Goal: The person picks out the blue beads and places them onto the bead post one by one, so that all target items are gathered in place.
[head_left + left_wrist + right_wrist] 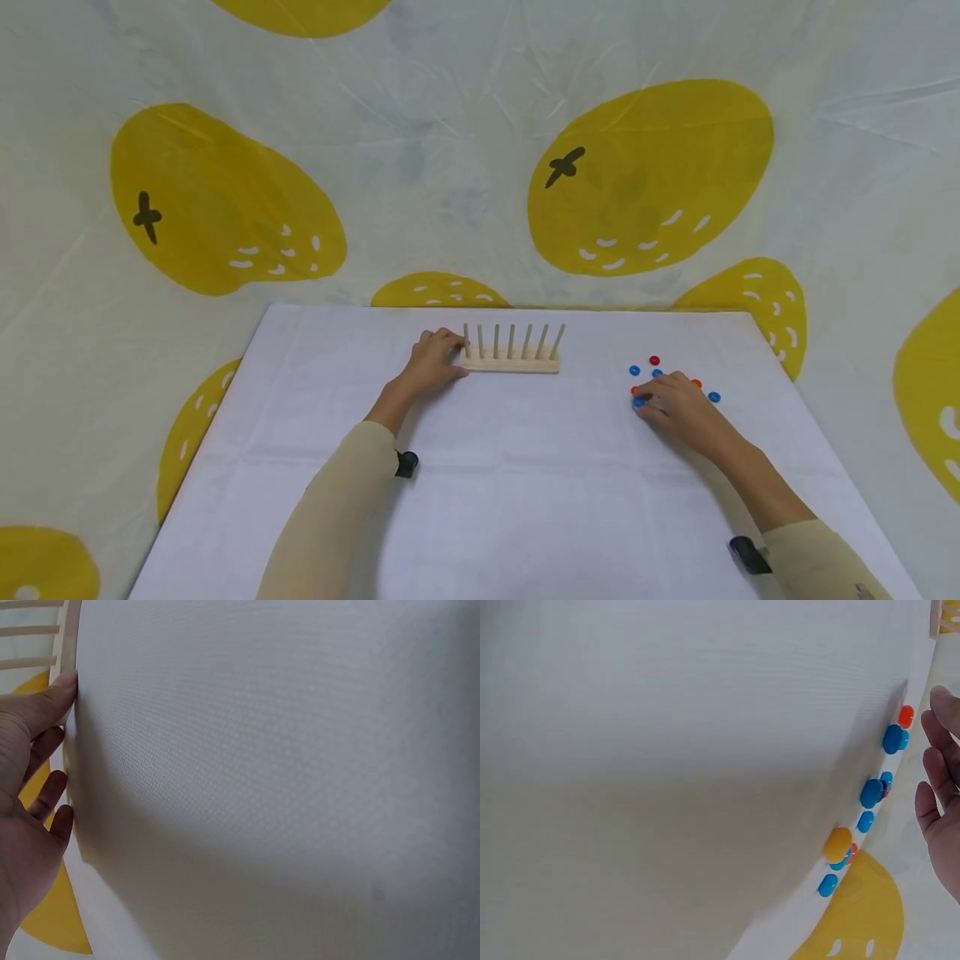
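Note:
A pale wooden rack (510,365) with a row of several upright pegs stands on the white table. My left hand (435,360) grips its left end, thumb at the front and fingers at the back; in the left wrist view the thumb (64,681) presses the rack's edge. Over the scattered small rings hovers my right hand (686,412), fingers bent and thumb apart from them. Its fingertips come close to a blue ring (638,402) and a red-orange ring (634,390). The right wrist view shows the hand (945,772) above the rings, a gap between it and them.
Other rings lie around the right hand: a red one (655,361), blue ones (634,370) and an orange-yellow one (838,845). The white table (540,500) ends at a patterned cloth (450,167) with yellow fruit shapes.

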`<state>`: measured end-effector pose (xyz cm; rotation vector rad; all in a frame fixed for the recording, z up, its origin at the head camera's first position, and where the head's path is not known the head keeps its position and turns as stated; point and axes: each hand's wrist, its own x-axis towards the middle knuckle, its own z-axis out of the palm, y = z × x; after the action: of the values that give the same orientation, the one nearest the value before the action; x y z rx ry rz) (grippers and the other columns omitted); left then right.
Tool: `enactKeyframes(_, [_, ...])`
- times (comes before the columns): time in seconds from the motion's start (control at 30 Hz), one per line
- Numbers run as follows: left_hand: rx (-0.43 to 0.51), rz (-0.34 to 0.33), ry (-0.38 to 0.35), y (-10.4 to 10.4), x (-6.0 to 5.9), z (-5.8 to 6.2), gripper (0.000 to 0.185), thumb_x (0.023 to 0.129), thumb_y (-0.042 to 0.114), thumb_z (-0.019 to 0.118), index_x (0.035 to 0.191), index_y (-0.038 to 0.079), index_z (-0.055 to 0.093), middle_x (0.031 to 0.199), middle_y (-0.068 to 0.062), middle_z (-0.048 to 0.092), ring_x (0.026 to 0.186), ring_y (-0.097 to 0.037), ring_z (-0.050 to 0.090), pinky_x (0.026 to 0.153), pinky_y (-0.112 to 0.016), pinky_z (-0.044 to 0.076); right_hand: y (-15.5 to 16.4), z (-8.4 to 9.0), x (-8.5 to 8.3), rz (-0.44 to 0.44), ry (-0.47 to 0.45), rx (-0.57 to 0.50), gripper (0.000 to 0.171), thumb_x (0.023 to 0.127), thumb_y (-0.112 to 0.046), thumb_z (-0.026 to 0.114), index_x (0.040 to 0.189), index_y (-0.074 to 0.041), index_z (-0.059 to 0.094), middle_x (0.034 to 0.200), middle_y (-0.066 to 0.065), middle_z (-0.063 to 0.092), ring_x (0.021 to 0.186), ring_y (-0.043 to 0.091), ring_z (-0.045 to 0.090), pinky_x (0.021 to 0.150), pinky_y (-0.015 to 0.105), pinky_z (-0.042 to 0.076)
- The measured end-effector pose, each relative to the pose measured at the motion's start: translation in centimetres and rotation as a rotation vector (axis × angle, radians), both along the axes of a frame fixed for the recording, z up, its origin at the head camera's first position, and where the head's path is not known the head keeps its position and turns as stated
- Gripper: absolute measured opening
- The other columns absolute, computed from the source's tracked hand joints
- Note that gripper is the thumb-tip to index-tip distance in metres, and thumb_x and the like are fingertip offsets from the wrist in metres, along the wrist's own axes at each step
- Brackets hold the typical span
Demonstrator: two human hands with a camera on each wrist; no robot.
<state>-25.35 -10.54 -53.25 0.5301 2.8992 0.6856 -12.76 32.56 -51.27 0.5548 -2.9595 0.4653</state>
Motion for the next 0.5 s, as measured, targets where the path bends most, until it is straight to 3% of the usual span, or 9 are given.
enactKeyframes(0.5, [0.039, -0.007, -0.018, -0.1, 0.4, 0.3, 0.055, 0.080, 0.034, 0.078, 0.129, 0.019, 0.059, 0.132, -0.002, 0.055, 0.123, -0.029, 0.046, 0.100, -0.049, 0.037, -3.5, 2.6, -2.1, 0.051, 0.014, -0.109, 0.029, 0.083, -0.015, 0.076, 0.110, -0.012, 0.070, 0.100, -0.003, 0.070, 0.097, 0.018, 0.056, 0.081, 0.039, 0.053])
